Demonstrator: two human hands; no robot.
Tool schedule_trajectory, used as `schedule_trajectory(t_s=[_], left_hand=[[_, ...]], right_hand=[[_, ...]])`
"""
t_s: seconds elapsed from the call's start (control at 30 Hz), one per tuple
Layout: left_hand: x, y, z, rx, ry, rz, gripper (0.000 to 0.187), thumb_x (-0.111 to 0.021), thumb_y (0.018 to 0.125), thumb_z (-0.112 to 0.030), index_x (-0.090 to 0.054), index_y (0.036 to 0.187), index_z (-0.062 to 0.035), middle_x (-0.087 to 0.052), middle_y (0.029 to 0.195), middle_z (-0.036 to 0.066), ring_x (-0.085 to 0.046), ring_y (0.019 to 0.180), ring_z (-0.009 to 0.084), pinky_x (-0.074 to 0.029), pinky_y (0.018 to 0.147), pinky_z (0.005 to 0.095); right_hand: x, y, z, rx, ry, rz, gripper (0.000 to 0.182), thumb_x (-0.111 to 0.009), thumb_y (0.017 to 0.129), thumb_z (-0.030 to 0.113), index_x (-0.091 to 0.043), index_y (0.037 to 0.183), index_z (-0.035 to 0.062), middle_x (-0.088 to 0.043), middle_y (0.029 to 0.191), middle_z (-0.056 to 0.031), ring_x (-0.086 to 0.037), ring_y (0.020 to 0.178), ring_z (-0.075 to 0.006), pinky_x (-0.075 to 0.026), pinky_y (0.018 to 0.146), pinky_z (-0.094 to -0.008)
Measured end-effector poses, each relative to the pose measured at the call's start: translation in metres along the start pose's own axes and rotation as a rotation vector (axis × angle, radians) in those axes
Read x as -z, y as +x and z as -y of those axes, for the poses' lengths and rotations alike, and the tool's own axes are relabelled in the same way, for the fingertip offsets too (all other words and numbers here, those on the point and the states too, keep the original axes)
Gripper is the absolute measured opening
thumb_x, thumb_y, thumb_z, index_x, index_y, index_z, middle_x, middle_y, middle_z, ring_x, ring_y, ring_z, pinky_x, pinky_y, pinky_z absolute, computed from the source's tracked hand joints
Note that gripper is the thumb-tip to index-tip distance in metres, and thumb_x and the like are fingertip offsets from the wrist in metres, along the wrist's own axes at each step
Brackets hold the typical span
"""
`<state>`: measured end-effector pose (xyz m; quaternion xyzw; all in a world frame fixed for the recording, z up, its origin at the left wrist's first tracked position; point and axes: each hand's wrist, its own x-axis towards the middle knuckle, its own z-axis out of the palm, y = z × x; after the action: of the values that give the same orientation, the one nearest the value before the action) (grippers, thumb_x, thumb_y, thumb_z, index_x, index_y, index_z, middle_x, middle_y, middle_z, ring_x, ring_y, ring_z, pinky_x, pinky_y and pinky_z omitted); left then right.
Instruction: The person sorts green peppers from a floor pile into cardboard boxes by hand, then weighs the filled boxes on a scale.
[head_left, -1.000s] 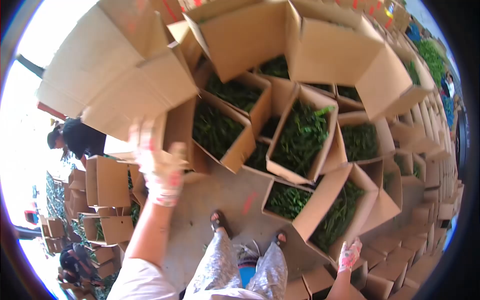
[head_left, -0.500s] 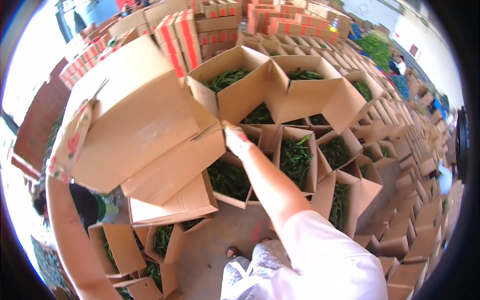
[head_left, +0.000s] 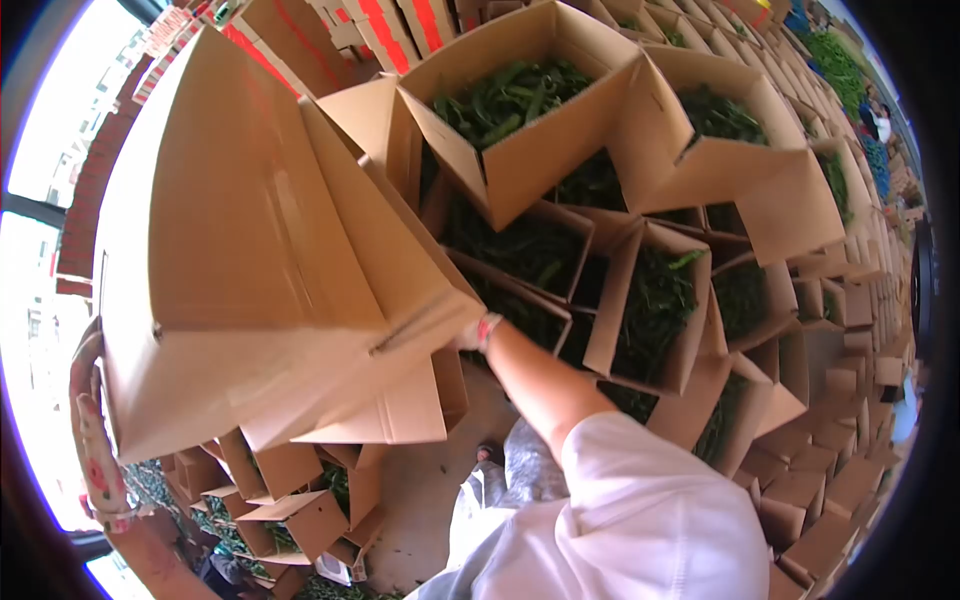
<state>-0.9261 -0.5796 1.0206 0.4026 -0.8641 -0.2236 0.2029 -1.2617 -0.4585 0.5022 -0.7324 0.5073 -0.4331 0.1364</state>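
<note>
A big cardboard box [head_left: 240, 210] with open flaps is held up in front of me, filling the left of the view. My left hand [head_left: 95, 430], in a floral-patterned glove or sleeve, grips the box's far left side, fingers partly behind its edge. At the opposite end, my right hand [head_left: 472, 334] has hold of the lower right corner, its fingers mostly hidden by the cardboard. Just beyond the right hand, an open box [head_left: 640, 300] stands filled with long green peppers. Another box of green peppers [head_left: 510, 100] sits higher up, flaps spread.
Rows of open cardboard boxes [head_left: 830, 440] run along the right. More boxes [head_left: 310, 520] stand at the lower left, below the held box. Red-striped boxes [head_left: 385, 30] are stacked at the back. Bare floor [head_left: 425, 520] shows by my feet. A person [head_left: 880, 122] is far right.
The held box has tilted and swung nearer, and both my hands have moved lower in view with it. My view has shifted, so the pepper boxes appear larger and closer.
</note>
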Motion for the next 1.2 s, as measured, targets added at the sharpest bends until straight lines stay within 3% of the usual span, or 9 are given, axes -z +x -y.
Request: schedule_trajectory(t_s=[0.07, 0.17, 0.4, 0.73, 0.87, 0.97, 1.1, 1.17, 1.2], left_hand=[[0.001, 0.006, -0.005, 0.015, 0.058, -0.031, 0.059, -0.036, 0.097, -0.049, -0.044, 0.133, -0.0027, -0.043, 0.138, 0.012, -0.036, 0.131, 0.0220, -0.024, 0.110, 0.0361], [-0.019, 0.017, 0.014, 0.245, -0.027, -0.166, 0.058, -0.043, 0.093, -0.051, -0.049, 0.127, -0.0049, -0.051, 0.128, 0.010, -0.046, 0.121, 0.0226, -0.034, 0.104, 0.0378], [-0.045, -0.054, 0.086, 0.466, -0.207, -0.248, 0.056, -0.044, 0.093, -0.050, -0.049, 0.126, -0.0055, -0.052, 0.126, 0.009, -0.048, 0.119, 0.0223, -0.036, 0.101, 0.0375], [-0.073, -0.437, 0.165, 0.975, -0.510, -0.681, 0.054, -0.045, 0.093, -0.049, -0.050, 0.125, -0.0063, -0.054, 0.122, 0.008, -0.050, 0.115, 0.0220, -0.040, 0.098, 0.0372], [-0.101, -0.672, 0.106, 1.213, -0.545, -1.184, 0.053, -0.046, 0.093, -0.048, -0.050, 0.125, -0.0067, -0.055, 0.121, 0.008, -0.051, 0.113, 0.0219, -0.041, 0.097, 0.0370], [-0.154, -0.812, 0.018, 1.339, -0.504, -1.671, 0.052, -0.046, 0.093, -0.048, -0.051, 0.124, -0.0070, -0.055, 0.120, 0.007, -0.052, 0.112, 0.0218, -0.042, 0.096, 0.0369], [-0.185, -0.917, 0.019, 1.322, -0.594, -2.068, 0.051, -0.046, 0.093, -0.047, -0.051, 0.124, -0.0073, -0.056, 0.119, 0.007, -0.053, 0.111, 0.0216, -0.043, 0.094, 0.0368], [-0.184, -0.907, 0.015, 1.339, -0.568, -2.070, 0.042, -0.047, 0.094, -0.039, -0.053, 0.121, -0.0069, -0.057, 0.116, 0.004, -0.055, 0.103, 0.0168, -0.046, 0.086, 0.0304], [-0.176, -0.923, 0.028, 1.387, -0.547, -2.202, 0.042, -0.047, 0.093, -0.038, -0.054, 0.121, -0.0066, -0.058, 0.114, 0.005, -0.055, 0.102, 0.0188, -0.045, 0.088, 0.0329]], right_hand=[[-0.021, 0.037, 0.003, -0.020, 0.084, -0.031, 0.028, -0.043, 0.097, 0.027, -0.057, 0.118, 0.0138, -0.055, 0.123, -0.0009, -0.052, 0.113, -0.0176, -0.042, 0.096, -0.0349], [-0.059, 0.079, 0.031, -0.071, 0.224, -0.073, 0.029, -0.044, 0.096, 0.027, -0.057, 0.118, 0.0132, -0.055, 0.122, -0.0013, -0.052, 0.112, -0.0178, -0.042, 0.095, -0.0347], [-0.118, 0.037, 0.152, -0.221, 0.524, -0.111, 0.029, -0.046, 0.096, 0.028, -0.056, 0.118, 0.0117, -0.056, 0.120, -0.0024, -0.053, 0.110, -0.0183, -0.043, 0.094, -0.0343], [-0.232, 0.002, 0.347, -0.411, 0.983, 0.239, 0.031, -0.049, 0.095, 0.028, -0.055, 0.118, 0.0095, -0.058, 0.117, -0.0039, -0.054, 0.108, -0.0190, -0.044, 0.092, -0.0337], [-0.247, -0.017, 0.377, -0.381, 1.208, 0.674, 0.031, -0.050, 0.094, 0.029, -0.055, 0.118, 0.0087, -0.058, 0.116, -0.0045, -0.055, 0.107, -0.0193, -0.044, 0.092, -0.0335], [-0.328, 0.004, 0.444, -0.338, 1.337, 1.109, 0.032, -0.051, 0.094, 0.029, -0.055, 0.118, 0.0080, -0.059, 0.115, -0.0049, -0.055, 0.106, -0.0195, -0.044, 0.091, -0.0333], [-0.442, -0.015, 0.577, -0.407, 1.320, 1.421, 0.033, -0.052, 0.093, 0.029, -0.054, 0.118, 0.0072, -0.059, 0.114, -0.0055, -0.056, 0.105, -0.0198, -0.044, 0.091, -0.0331], [-0.451, -0.008, 0.590, -0.493, 1.301, 1.495, 0.034, -0.053, 0.093, 0.029, -0.054, 0.118, 0.0067, -0.060, 0.113, -0.0058, -0.056, 0.104, -0.0199, -0.045, 0.090, -0.0329], [-0.464, -0.009, 0.607, -0.548, 1.283, 1.515, 0.034, -0.053, 0.093, 0.029, -0.054, 0.118, 0.0065, -0.060, 0.113, -0.0060, -0.056, 0.104, -0.0200, -0.045, 0.090, -0.0329]])
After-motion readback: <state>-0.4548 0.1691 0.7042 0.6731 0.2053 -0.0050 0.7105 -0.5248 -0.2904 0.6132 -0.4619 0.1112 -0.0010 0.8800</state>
